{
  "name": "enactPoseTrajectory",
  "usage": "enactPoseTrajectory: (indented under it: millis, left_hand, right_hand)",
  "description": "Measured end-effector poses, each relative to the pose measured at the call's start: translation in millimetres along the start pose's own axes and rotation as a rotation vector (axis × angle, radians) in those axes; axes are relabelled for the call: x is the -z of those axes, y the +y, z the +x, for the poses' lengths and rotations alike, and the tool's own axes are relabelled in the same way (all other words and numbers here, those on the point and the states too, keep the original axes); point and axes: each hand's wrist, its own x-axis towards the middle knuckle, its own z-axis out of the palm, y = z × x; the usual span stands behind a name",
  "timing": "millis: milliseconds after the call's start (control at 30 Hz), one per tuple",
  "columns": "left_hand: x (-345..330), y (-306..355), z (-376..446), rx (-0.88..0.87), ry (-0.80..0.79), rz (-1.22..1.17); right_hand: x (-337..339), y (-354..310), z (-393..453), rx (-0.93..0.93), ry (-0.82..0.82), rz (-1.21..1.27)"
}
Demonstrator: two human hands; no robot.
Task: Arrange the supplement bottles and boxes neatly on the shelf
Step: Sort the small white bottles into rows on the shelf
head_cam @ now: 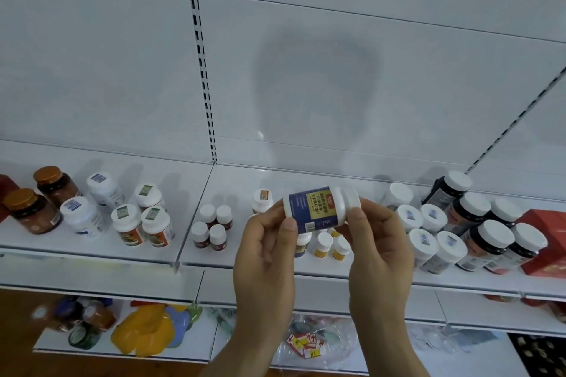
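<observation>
A: Left hand (265, 249) pinches the base end of a white bottle (321, 206), thumb on the blue label; right hand (378, 242) grips the capped end, fingers curled round it

B: Bottle's attitude?

A: On its side, cap toward the right, blue and yellow label facing up; held in the air in front of the shelf (92, 249), above its front edge

B: Directly behind the hands?

A: Small yellow-labelled bottles (332, 246) on the shelf, partly hidden; to their left four small dark bottles with white caps (212, 229), clustered

B: Further out?

A: Far left, two amber jars with orange lids (38, 199), then white bottles (92, 205); right side, white-capped bottles (428, 232), dark jars with white lids (487, 229), a red box (548, 242) at the end; lower shelf holds yellow packets (147, 330), blurred
</observation>
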Motion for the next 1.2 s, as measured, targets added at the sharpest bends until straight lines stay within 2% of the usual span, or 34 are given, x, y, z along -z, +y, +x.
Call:
enactPoseTrajectory:
  millis: [300,467,633,833,1033,1200]
  left_hand:
    - [5.7,-2.5,7.3,0.011,0.071,0.093]
    - [7.6,-1.8,5.8,0.020,0.029,-0.016]
    - [7.7,-2.3,8.6,0.027,0.094,0.025]
    - [7.2,0.4,5.1,0.037,0.036,-0.066]
    - [6.8,0.0,7.9,0.045,0.084,-0.018]
    - [5.1,0.5,5.5,0.041,0.100,-0.059]
  right_hand:
    - [-7.3,6.6,-6.9,-0.029,-0.026,0.074]
    - [-10.6,7.3,-4.5,-0.003,0.024,0.012]
    - [-14.2,8.5,-12.7,0.018,-0.039,0.091]
    - [-15.2,7.4,-9.0,0.021,0.002,0.016]
    - [-16.4,10.3,-11.8,-0.016,-0.037,0.091]
    - [-17.4,8.1,-8.1,0.006,0.007,-0.015]
